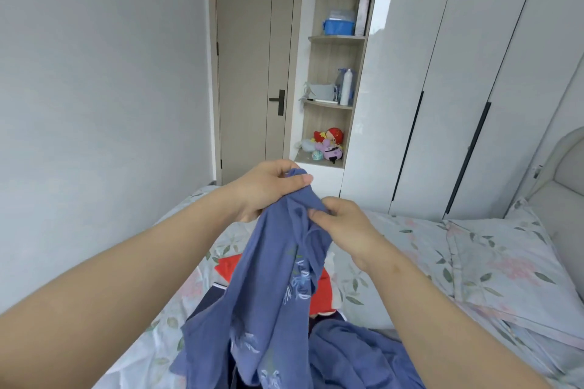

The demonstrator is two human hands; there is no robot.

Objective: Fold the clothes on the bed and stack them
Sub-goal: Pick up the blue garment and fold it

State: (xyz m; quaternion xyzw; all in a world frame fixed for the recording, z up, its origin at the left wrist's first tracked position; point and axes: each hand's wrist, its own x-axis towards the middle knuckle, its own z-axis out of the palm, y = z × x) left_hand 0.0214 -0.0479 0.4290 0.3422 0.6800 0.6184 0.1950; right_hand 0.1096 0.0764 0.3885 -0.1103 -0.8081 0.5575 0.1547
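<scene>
A blue garment [268, 278] with pale embroidered patterns hangs lifted above the bed [395, 240]. My left hand [265, 189] grips its top edge, thumb over the bunched cloth. My right hand [341, 224] pinches the cloth just below and to the right of the left hand. Under the hanging cloth lies a red garment [322, 290] and a dark navy piece [208, 300]. Another blue cloth [357, 357] is heaped near the bottom, and I cannot tell whether it belongs to the lifted garment.
The bed has a floral sheet and a matching pillow [505, 262] at the right, beside a padded headboard [562, 186]. Behind stand a white wardrobe [442, 73], open shelves [335, 73] with toys and boxes, and a closed door [249, 73].
</scene>
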